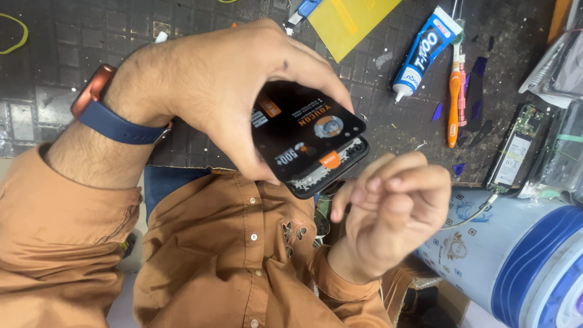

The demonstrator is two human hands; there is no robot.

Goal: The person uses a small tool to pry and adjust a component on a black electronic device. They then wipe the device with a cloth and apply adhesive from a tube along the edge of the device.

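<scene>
Head view: the left hand (225, 91) is clamping its grip on a black phone (331, 167) with a dark film (306, 130) over it, above the bench (73, 54). The right hand (392, 209), fingers curled together and empty, is hovering just beside. Judging by this, alignment is under way; pressing the film down squarely seems next.

Left hand (225, 91) arched, fingers pinching, right hand (388, 206) loosely curled

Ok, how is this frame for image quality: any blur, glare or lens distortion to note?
Head view: evenly lit, no hard shadows; the left hand and black phone are sharp; the right hand is slightly soft; mild sheen on the phone's film; the blue-and-white container at the corner looks stretched by the wide lens.
</scene>
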